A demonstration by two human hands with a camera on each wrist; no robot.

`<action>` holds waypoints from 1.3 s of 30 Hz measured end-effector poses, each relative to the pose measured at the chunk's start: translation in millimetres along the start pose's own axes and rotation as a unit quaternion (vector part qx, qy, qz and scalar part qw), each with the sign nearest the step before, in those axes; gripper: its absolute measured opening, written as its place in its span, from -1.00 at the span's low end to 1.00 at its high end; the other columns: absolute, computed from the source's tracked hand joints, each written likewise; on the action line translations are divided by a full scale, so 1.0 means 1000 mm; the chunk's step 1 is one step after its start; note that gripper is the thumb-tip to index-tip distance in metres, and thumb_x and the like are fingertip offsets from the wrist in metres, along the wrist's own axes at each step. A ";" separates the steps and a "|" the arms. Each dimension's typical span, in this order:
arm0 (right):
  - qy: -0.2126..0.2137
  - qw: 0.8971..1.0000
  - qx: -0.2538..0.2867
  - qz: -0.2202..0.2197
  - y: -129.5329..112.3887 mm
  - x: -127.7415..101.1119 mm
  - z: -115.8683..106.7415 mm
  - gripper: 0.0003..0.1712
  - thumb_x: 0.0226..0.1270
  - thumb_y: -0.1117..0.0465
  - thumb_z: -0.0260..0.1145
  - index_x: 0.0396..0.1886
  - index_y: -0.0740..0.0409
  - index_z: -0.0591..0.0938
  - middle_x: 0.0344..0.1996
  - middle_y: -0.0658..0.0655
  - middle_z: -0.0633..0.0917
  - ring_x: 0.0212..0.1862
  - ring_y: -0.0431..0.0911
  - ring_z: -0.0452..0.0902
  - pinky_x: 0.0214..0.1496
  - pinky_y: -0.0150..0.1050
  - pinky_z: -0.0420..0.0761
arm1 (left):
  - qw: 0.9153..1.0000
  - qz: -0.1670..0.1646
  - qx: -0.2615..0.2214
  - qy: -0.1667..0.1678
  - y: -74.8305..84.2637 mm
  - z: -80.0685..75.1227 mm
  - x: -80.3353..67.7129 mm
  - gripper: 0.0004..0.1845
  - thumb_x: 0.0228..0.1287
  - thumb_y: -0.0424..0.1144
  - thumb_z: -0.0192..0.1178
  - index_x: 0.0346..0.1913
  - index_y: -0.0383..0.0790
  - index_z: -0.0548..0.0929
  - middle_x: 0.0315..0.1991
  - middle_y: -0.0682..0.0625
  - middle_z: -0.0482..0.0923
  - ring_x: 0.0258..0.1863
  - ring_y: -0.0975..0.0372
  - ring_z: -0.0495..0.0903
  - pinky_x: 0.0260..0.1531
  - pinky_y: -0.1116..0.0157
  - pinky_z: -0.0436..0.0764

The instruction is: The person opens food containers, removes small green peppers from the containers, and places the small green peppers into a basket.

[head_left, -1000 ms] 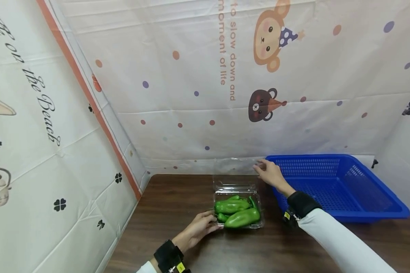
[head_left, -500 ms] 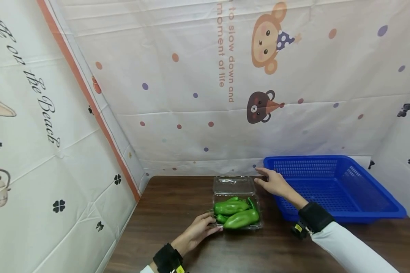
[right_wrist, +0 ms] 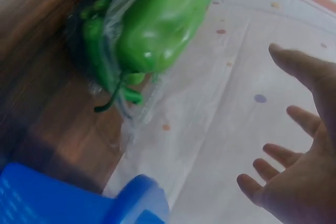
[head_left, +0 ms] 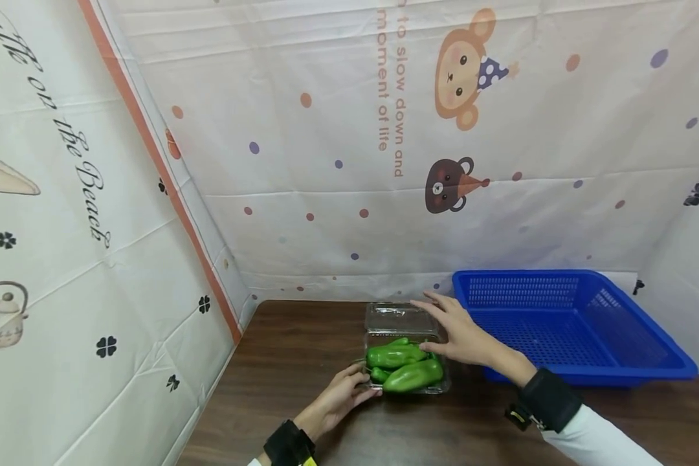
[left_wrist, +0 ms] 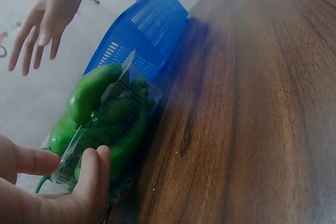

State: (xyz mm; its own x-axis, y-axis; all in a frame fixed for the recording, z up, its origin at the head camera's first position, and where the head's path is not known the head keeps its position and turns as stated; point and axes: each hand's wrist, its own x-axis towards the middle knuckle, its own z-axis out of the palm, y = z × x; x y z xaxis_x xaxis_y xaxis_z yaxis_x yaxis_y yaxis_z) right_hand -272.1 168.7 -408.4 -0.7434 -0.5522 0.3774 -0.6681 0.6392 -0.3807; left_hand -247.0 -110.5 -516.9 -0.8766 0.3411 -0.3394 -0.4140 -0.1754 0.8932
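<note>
A clear plastic clamshell box (head_left: pixel 446 386) full of green peppers (head_left: pixel 413 376) stands on the table, its hinged lid (head_left: pixel 397 318) folded back flat behind it. At the box's front left corner, my left hand (head_left: pixel 336 396) pinches the rim, thumb on one side and fingers on the other in the left wrist view. My right hand (head_left: pixel 465 333) hovers over the right side of the box with fingers spread and nothing in it. In the right wrist view a gap shows between that hand (right_wrist: pixel 302 166) and the nearest pepper (right_wrist: pixel 163 24).
A blue perforated plastic basket (head_left: pixel 576 375) stands to the right of the box. The brown wooden table (head_left: pixel 291 349) runs back to a printed cloth (head_left: pixel 303 246) hanging behind it. More printed cloth (head_left: pixel 134 310) hangs at the left.
The lid has dropped from upright to lying back, and my right hand has let go of it. That hand has come nearer, over the peppers. My left hand has stayed at the corner.
</note>
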 end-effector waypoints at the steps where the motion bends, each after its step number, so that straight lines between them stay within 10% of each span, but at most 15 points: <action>1: -0.001 1.000 -0.009 -0.006 -0.001 -0.002 0.003 -0.11 0.19 0.12 0.57 0.49 0.14 0.41 0.47 0.47 0.31 0.42 0.48 0.23 0.25 0.54 0.35 | 1.000 -0.001 -0.002 0.002 0.001 0.000 0.000 -0.29 0.54 -0.40 -0.04 0.56 -0.61 -0.10 0.42 -0.57 0.20 0.18 -0.12 0.61 0.33 0.09 0.57; 16: -0.109 0.992 -0.037 -0.057 -0.012 -0.025 0.041 -0.49 0.34 0.04 0.47 0.25 -0.04 0.61 0.10 0.01 0.56 0.15 -0.02 0.52 0.10 0.09 0.63 | 0.999 -0.010 0.027 0.028 -0.002 0.000 -0.002 -0.20 0.56 -0.30 0.03 0.58 -0.58 -0.16 0.49 -0.63 -0.03 0.14 -0.11 0.64 0.27 0.06 0.61; 39: -0.146 0.985 -0.079 -0.047 -0.009 -0.027 0.047 -0.50 0.34 0.11 0.47 0.26 -0.10 0.64 0.20 0.04 0.64 0.25 0.08 0.56 0.10 0.17 0.65 | 0.998 -0.010 0.056 0.026 -0.008 -0.008 -0.003 -0.16 0.56 -0.14 0.09 0.63 -0.42 -0.11 0.49 -0.52 0.15 0.00 0.12 0.67 0.18 0.06 0.64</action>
State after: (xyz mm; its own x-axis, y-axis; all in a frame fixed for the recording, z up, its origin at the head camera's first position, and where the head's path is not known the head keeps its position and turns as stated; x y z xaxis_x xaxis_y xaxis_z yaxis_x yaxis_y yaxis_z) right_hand -247.4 152.8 -455.0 -0.6710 -0.7286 0.1373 -0.7384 0.6402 -0.2118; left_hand -243.1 -117.0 -525.5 -0.8811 0.2944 -0.3701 -0.4043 -0.0628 0.9125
